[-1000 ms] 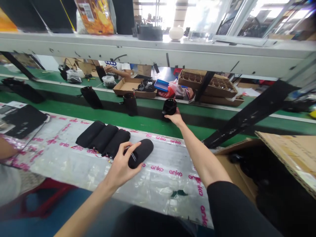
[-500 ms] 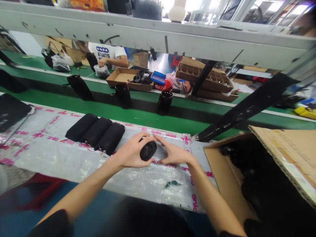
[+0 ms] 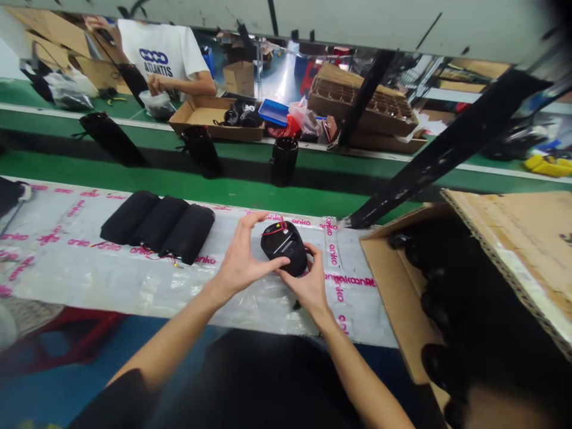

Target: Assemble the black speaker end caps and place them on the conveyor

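A black, rounded plastic housing [image 3: 285,245] with a thin red wire and a small yellow spot on top is tilted above the plastic-covered bench. My right hand [image 3: 310,281] grips it from the right and below, fingers curled round its side. My left hand [image 3: 245,259] is beside it on the left, fingers spread apart, with the thumb reaching across to the housing's lower front. To the left, black fabric-covered cylinders [image 3: 190,235] lie side by side on the bench, short coloured wires sticking out at their near ends.
An open cardboard box [image 3: 388,298] holding several black parts stands at the right. Black cylinders [image 3: 285,161] stand on the green conveyor [image 3: 241,193] beyond the bench. A slanted black post [image 3: 429,167] rises at the right. Across the belt, a person in a white shirt [image 3: 161,53] handles a plastic bag.
The housing has passed from my left hand into my right and turned so its wired side shows. My left fingers have opened away. The view has tipped down and shifted.
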Demonstrator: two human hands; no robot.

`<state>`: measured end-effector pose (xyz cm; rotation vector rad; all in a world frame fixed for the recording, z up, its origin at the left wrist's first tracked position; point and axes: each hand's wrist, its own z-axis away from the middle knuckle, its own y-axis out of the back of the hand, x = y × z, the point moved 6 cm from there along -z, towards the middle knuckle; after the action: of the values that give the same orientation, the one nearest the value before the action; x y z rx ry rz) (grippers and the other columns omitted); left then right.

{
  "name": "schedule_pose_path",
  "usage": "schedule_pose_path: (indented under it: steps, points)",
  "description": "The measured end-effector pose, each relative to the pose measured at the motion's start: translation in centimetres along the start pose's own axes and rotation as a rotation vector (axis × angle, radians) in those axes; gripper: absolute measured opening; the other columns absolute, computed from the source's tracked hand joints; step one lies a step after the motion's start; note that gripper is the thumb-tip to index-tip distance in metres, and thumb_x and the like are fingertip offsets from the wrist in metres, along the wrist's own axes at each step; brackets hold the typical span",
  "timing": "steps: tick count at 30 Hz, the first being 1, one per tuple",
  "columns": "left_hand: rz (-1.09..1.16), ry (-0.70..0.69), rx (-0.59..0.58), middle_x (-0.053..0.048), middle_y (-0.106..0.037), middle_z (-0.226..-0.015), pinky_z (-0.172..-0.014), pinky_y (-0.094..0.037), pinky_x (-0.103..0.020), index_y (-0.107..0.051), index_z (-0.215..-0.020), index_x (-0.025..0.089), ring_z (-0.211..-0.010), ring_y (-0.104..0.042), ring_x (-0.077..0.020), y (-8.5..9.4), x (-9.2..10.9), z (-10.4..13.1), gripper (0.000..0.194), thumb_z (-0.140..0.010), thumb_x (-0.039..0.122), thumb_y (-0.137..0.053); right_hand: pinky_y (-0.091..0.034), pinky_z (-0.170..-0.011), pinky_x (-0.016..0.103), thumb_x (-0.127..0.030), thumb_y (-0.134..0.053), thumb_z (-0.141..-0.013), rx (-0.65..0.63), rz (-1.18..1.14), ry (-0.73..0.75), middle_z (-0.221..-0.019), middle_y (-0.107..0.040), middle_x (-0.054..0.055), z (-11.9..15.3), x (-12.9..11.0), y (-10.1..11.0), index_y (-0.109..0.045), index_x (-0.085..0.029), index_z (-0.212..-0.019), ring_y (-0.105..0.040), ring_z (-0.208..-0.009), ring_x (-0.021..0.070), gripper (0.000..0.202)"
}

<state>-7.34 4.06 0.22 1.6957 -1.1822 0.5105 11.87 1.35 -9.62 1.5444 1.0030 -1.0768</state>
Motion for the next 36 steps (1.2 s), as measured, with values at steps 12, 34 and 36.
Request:
schedule_pose_path:
  steps: [12,34,36]
  points:
    - [0.368,0.062,-0.032,-0.023,-0.046,-0.168,-0.126,-0.047,-0.055,-0.034,-0.164,0.019,-0.151,-0.055,-0.0372,-8.3,-0.5,5.4,0.081,-0.099,0.056,-0.064,-0.030,-0.138,0.054,-0.068,-0.052,-0.100,-0.144,-0.179,0.082,-0.178,-0.037,0.008,3.3,-0.7,2.5,-0.025,-0.029,-0.173,-0.033,-0.167,0.0339,0.087]
    - [0.369,0.335,-0.406,-0.012,-0.067,-0.152,-0.125,-0.043,-0.042,-0.064,-0.145,0.020,-0.142,-0.062,-0.0308,-5.1,0.7,-0.1,0.046,-0.107,0.046,-0.059,-0.041,-0.131,0.055,-0.043,-0.067,-0.100,-0.163,-0.258,-0.006,-0.168,-0.051,0.009,2.1,-3.4,3.8,-0.045,-0.030,-0.161,-0.050,-0.156,0.0333,0.066]
    - [0.340,0.396,-0.432,-0.010,-0.068,-0.152,-0.125,-0.043,-0.042,-0.064,-0.146,0.021,-0.143,-0.061,-0.0307,-5.4,0.9,-0.3,0.045,-0.107,0.043,-0.057,-0.050,-0.123,0.053,-0.042,-0.069,-0.098,-0.196,-0.148,0.015,-0.159,-0.057,0.012,0.8,-4.2,5.0,-0.056,-0.028,-0.152,-0.056,-0.149,0.0336,0.057]
